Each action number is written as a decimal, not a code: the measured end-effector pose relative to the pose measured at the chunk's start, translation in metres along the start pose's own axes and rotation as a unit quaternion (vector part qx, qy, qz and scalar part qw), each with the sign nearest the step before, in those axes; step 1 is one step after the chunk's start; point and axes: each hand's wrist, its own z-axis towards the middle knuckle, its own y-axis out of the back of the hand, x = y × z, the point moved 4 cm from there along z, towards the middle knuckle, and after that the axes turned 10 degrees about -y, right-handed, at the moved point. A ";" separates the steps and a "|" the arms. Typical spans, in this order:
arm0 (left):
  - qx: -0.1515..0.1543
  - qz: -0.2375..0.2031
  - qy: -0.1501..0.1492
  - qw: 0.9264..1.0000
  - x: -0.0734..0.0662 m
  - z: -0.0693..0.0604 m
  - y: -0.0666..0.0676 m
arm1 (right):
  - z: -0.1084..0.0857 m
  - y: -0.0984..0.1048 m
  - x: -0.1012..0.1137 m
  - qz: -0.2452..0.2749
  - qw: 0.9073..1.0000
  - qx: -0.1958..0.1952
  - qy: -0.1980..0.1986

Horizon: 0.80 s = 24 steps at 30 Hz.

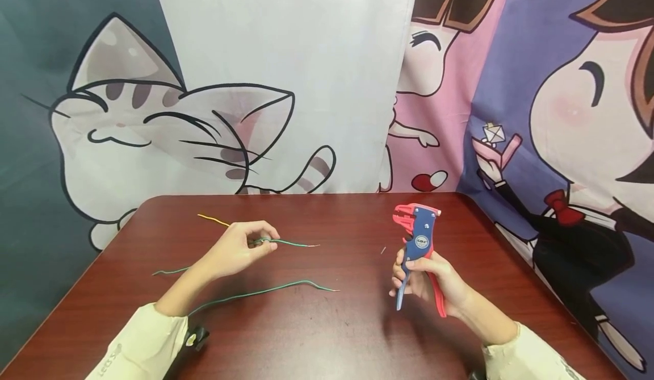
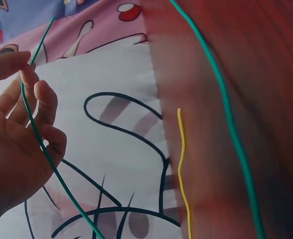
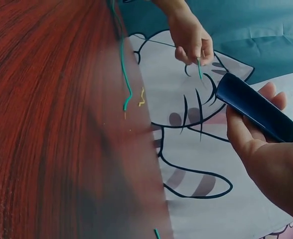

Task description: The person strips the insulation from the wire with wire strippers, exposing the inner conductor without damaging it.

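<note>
My left hand (image 1: pixel 240 249) pinches a thin green wire (image 1: pixel 296 244) between thumb and forefinger, above the table. The wire's bare end points right, and its other part trails down past the palm in the left wrist view. In my right hand (image 1: pixel 434 278) is a blue and red wire stripper (image 1: pixel 422 229), held upright with its red jaws at the top. Its handles stand apart, and the blue handle (image 3: pixel 256 107) shows close up in the right wrist view. A gap separates the held wire from the stripper.
Another green wire (image 1: pixel 255 292) with a bare tip lies across the brown table (image 1: pixel 317 340). A yellow wire (image 1: pixel 212 219) lies behind the left hand. A small scrap (image 1: pixel 383 250) is left of the stripper. A cartoon-printed cloth (image 1: pixel 306 56) hangs behind the table.
</note>
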 end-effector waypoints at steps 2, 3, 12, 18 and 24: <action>0.007 0.002 -0.007 1.000 0.002 0.000 -0.003 | 0.000 0.000 0.000 -0.004 1.000 -0.001 -0.002; 0.012 0.005 -0.010 1.000 0.003 0.000 -0.005 | -0.001 0.000 -0.001 -0.008 1.000 -0.002 -0.003; 0.075 0.004 -0.011 0.997 0.012 -0.003 -0.022 | -0.005 -0.001 -0.003 -0.007 1.000 0.001 -0.006; 0.121 -0.003 -0.014 0.993 0.018 -0.005 -0.032 | -0.004 -0.014 -0.005 0.017 0.999 0.041 -0.007; 0.165 -0.025 -0.010 0.986 0.024 -0.007 -0.042 | -0.003 -0.029 -0.006 -0.011 0.999 0.046 0.003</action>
